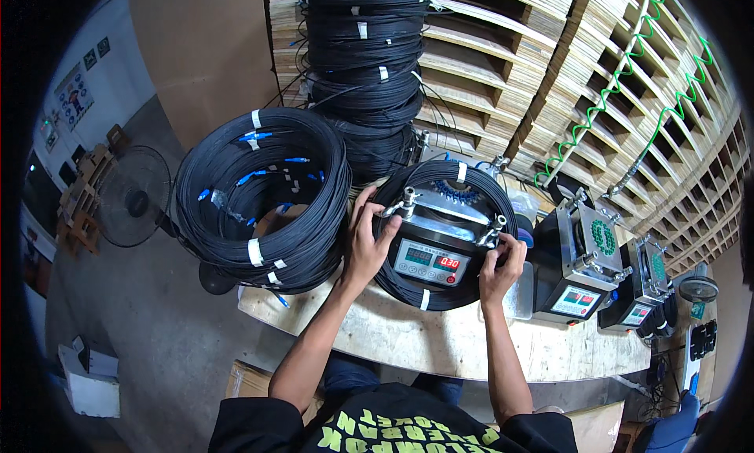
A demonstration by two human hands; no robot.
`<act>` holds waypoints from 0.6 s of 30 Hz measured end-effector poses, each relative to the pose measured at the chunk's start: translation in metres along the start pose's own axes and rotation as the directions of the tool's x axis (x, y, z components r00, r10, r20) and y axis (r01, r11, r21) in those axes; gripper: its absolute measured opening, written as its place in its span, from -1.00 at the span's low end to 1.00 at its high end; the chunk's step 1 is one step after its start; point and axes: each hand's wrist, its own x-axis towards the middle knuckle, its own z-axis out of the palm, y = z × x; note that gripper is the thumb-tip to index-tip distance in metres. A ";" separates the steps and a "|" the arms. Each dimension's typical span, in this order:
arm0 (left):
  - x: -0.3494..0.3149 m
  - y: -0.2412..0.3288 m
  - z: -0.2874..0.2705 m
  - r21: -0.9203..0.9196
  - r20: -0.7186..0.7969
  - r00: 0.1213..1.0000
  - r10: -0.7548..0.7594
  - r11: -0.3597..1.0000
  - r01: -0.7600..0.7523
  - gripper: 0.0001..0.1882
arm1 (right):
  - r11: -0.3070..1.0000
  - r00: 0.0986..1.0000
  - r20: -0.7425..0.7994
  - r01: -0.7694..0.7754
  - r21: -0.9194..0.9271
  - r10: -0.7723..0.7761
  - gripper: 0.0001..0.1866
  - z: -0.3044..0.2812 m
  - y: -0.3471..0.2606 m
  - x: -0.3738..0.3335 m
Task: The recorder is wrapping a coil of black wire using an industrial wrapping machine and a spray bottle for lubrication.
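In front of me a polishing machine [432, 261] with a metal top and a lit digital panel sits inside a ring of coiled black cable [425, 298]. Blue connectors [455, 192] stand in a circle on its far top side. My left hand [367, 241] is at the left metal clamp [408, 203], its thumb and forefinger curled about the lever. At the right clamp [492, 231], my right hand [503, 269] has its fingers bent in around the lever, with the thumb low beside the machine. The fingertips are partly hidden there.
A wide coil of black cable with blue-tipped ends [259, 257] stands left. Behind rises a tall stack of cable coils [363, 52]. Two similar machines [581, 257] [640, 284] stand right on the wooden table [377, 339]. A floor fan [133, 198] is far left; pallets [479, 52] stand behind.
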 end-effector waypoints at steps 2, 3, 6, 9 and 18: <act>0.002 -0.006 0.003 -0.024 0.027 0.998 -0.065 0.998 0.066 -0.61 | 1.000 1.000 0.006 -0.005 -0.003 0.005 -0.72 0.000 -0.001 0.000; 0.003 -0.009 0.004 -0.045 0.054 0.991 -0.127 0.991 0.129 -0.65 | 1.000 1.000 0.008 -0.002 -0.010 0.002 -0.72 0.001 -0.002 -0.001; -0.002 -0.011 0.005 -0.029 0.026 0.999 -0.035 0.999 0.036 -0.72 | 1.000 1.000 0.002 0.011 -0.019 -0.011 -0.72 0.001 0.001 -0.002; 0.001 -0.002 0.003 -0.068 0.035 0.999 -0.021 0.997 0.024 -0.73 | 1.000 1.000 0.000 -0.004 -0.019 0.004 -0.71 0.000 0.003 -0.001; 0.003 -0.011 0.009 -0.076 0.028 0.988 -0.154 0.985 0.156 -0.58 | 1.000 1.000 0.002 0.010 -0.020 -0.010 -0.71 0.002 -0.002 -0.002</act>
